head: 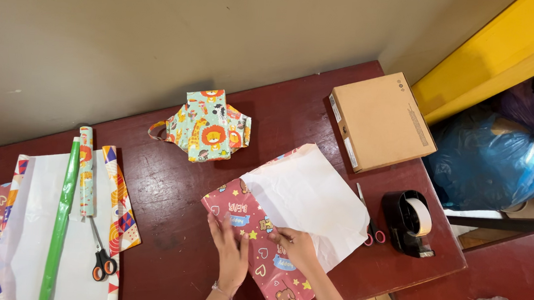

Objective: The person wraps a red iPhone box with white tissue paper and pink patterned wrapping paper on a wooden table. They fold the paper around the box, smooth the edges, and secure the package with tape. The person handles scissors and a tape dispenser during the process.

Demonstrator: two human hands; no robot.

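Observation:
A sheet of red wrapping paper (pixel 247 214) with bears, hearts and stars lies on the dark red table (pixel 164 180). Part of it is folded over, showing its white back (pixel 304 196). My left hand (pixel 230 254) lies flat on the red printed side, fingers spread. My right hand (pixel 298 246) presses on the fold line where the white flap meets the red print. Neither hand grips anything.
A small parcel wrapped in teal animal paper (pixel 209 127) sits behind. A brown cardboard box (pixel 382 120), a black tape dispenser (pixel 409 222) and pink-handled scissors (pixel 368 223) are on the right. At left lie paper sheets (pixel 26 227), rolls (pixel 62 217) and orange-handled scissors (pixel 101 257).

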